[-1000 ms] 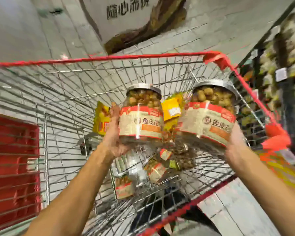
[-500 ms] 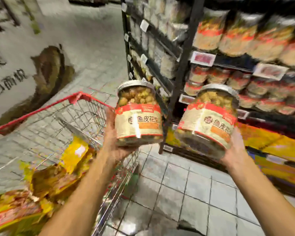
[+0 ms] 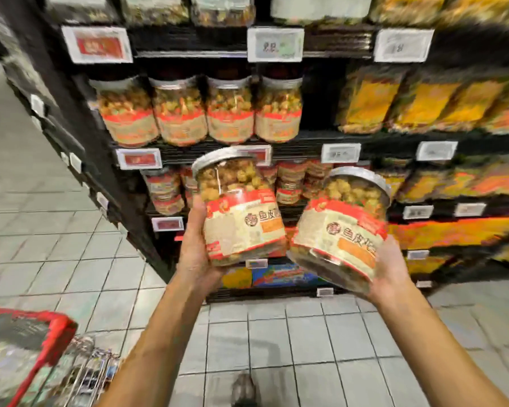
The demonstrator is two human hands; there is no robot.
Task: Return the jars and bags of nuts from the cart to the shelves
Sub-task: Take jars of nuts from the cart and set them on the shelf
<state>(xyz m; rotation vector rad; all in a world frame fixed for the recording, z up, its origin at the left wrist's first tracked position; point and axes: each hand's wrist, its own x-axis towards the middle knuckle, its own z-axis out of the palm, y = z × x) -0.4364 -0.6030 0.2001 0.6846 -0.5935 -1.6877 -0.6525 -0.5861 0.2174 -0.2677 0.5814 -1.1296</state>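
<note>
Two jars of nuts held up before the shelves. The left jar (clear wall, silver lid, red-and-cream label, yellowish coated nuts inside) is gripped by the left hand, w/ the thumb laid up the jar's near side and the palm cupped under its base; its top is tilted toward 11 o'clock. The right jar, same kind, is gripped from below and behind by the right hand; its top is tilted toward 1 o'clock, so the two lids lean apart. Both jars are seen just below frame ctr., just beside each other at their bases — whether they touch cannot be told. At 11–12 o'clock a row of four like jars is stood on a shelf, above the held pair and well clear of it; smaller jars are ranged on the next shelf down, partly hidden behind the held ones. Yellow-orange bags are stacked at 2 o'clock. Price tags are fixed along the shelf edges, text too blurred to read. The red-rimmed cart is cut off at 8 o'clock — well apart from both jars. A shoe is seen on the tiled floor at 6 o'clock.
</note>
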